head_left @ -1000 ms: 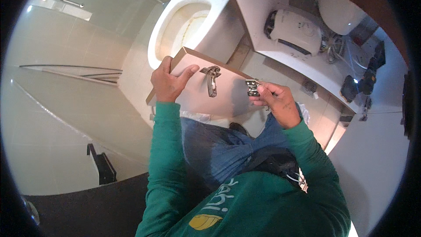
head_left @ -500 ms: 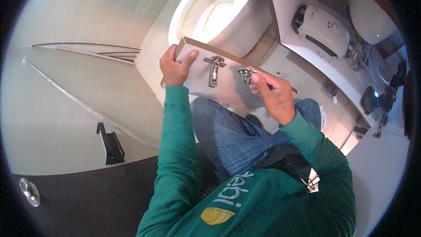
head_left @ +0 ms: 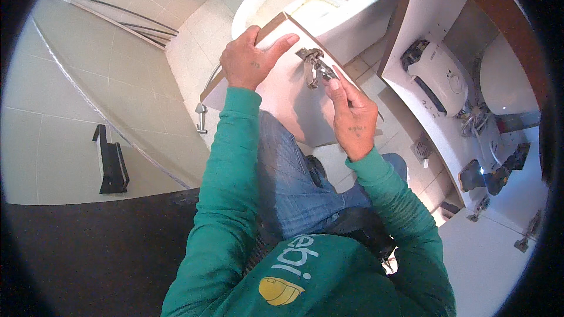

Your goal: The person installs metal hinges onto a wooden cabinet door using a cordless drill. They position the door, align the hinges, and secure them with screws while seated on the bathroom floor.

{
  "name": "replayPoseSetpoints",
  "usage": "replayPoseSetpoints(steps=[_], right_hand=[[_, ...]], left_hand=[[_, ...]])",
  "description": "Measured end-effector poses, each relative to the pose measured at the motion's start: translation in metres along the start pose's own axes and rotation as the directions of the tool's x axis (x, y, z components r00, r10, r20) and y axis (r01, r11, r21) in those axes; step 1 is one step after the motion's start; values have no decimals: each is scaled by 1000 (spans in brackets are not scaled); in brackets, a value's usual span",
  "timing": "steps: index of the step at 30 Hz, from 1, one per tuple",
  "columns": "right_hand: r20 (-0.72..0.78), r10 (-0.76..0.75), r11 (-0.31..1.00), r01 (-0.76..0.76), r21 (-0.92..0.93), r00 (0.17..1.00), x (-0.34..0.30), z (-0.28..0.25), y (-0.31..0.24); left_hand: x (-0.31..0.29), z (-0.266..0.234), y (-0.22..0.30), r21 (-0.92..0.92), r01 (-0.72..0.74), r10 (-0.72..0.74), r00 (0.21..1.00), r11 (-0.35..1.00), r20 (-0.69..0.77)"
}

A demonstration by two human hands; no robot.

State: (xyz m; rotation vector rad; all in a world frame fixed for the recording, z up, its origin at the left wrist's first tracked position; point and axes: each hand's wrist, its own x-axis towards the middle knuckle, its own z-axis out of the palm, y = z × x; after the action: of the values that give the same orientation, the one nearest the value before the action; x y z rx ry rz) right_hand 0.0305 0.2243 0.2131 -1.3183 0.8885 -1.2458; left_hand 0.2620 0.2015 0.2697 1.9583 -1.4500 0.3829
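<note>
A white cabinet door with a brown edge is held tilted above my lap. My left hand grips its upper left edge, thumb on the white face and fingers over the rim. A metal cabinet hinge stands out from the face near the far edge. My right hand pinches a small metal hinge piece between thumb and fingers, right up against that hinge. Whether the two pieces touch or are joined, I cannot tell.
Beyond the door stands a toilet. At right, an open cabinet holds a white appliance, cables and a cordless drill. Another white door with hinges is at lower right. A spray nozzle lies left of the held door.
My right hand has brought the hinge piece leftward to the hinge on the door. The door has tilted more steeply, and the whole view has shifted.
</note>
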Motion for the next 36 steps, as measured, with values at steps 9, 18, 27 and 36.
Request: replayPoseSetpoints(steps=[9,18,27,36], right_hand=[[76,-221,944,232,-235,972,16,1,4],[262,-413,817,482,-316,872,13,5,-8],[181,-640,643,650,-406,746,25,19,39],[126,-511,804,525,-279,850,33,28,39]], left_hand=[[3,-13,19,51,87,-92,989,995,112],[-1,-8,16,35,42,-43,999,999,28],[-2,-3,11,29,38,-38,999,999,8],[-3,-14,10,81,150,-154,987,985,45]])
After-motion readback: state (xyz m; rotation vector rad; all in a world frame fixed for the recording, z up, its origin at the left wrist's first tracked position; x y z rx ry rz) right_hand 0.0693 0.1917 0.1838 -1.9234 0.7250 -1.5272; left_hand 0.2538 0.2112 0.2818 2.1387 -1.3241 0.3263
